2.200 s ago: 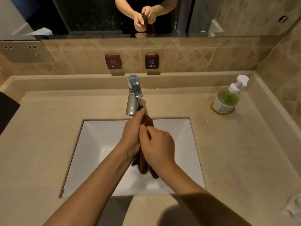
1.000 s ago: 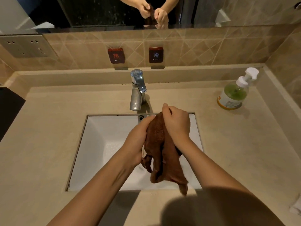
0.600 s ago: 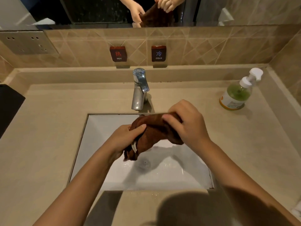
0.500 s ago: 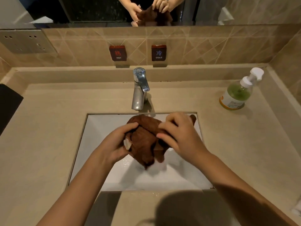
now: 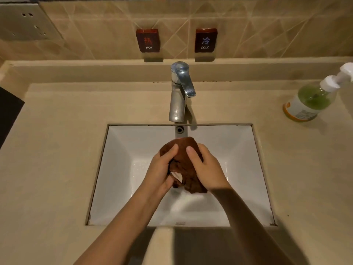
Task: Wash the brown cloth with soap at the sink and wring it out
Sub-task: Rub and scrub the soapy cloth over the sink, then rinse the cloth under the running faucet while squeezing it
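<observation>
I hold the brown cloth (image 5: 183, 149) bunched into a lump between both my hands, raised over the middle of the white rectangular sink (image 5: 122, 159) and not touching its floor. My left hand (image 5: 161, 174) grips the cloth's left side, thumb pressed on top and fingers curled underneath. My right hand (image 5: 207, 169) grips the right side in the same way, thumb lying across the top. A rounded hump of cloth rises beyond my thumbs, and loose ends hang below my palms. A small white tag (image 5: 177, 176) shows in the gap between my hands.

Straight behind the cloth, on the back wall of the basin, is a round overflow hole (image 5: 180, 129). Above that, a chrome faucet (image 5: 179, 96) stands on the beige stone counter (image 5: 57, 150), its lever pointing toward me and to the right. Far to the right on the counter stands a pump bottle of green soap (image 5: 313, 99), well apart from the sink. On the tiled wall behind the faucet are two dark signs, one reading HOT (image 5: 148, 40) on the left and one reading COLD (image 5: 205, 40) on the right. A socket plate (image 5: 26, 22) is at the upper left.
</observation>
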Demonstrator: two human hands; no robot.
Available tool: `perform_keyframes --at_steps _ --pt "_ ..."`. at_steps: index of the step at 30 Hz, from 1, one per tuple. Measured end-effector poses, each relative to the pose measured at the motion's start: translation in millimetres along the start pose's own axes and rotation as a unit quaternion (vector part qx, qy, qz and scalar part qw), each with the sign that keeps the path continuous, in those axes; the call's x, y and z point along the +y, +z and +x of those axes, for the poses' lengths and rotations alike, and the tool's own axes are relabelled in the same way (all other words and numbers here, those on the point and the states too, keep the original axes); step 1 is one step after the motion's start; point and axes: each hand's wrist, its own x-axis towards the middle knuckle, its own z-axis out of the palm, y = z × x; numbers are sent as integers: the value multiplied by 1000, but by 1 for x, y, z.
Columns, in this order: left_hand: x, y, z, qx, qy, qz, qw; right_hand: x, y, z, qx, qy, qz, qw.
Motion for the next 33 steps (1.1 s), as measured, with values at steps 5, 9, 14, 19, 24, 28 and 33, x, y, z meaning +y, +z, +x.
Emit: perform_keyframes --at_steps 5,9,14,19,24,28,33 --pt "4 -30 21 -52 -72 -23 996 11 -1 26 62 -27 -139 988" --pt "25 -35 40 -106 -151 67 981 15 6 44 66 -98 -325 938" --pt "47 -35 66 -129 -174 269 938 21 -7 60 84 -225 -382 892" --pt "36 -34 82 -104 -97 212 967 30 -16 73 169 -209 -358 894" --pt "16 -14 84 10 -49 183 982 24 14 62 112 -105 -266 951" --pt "-11 5 83 97 88 308 942 14 28 94 148 24 -258 954" --pt "-1 -2 90 125 123 311 934 19 40 89 137 7 -262 955"
